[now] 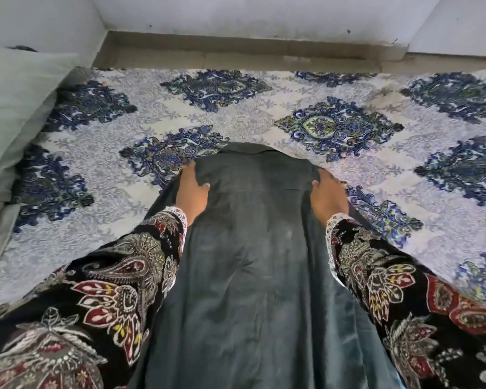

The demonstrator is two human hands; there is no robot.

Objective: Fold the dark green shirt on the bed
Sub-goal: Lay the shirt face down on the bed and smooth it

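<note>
1. The dark green shirt [253, 248] stretches from the person's body out over the bed [264, 113], its far end lying on the patterned bedspread.
2. The left hand [192, 189] grips the shirt's left edge near the far end, thumb on top.
3. The right hand [327, 192] clasps the right edge likewise.
4. A pale pillow [14, 108] sits at the bed's left.

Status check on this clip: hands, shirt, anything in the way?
Left hand and right hand both gripping the far end of the dark green shirt. Shirt not yet folded, stretched toward the person over the patterned bedspread. Pillow off left, not interfering.
</note>
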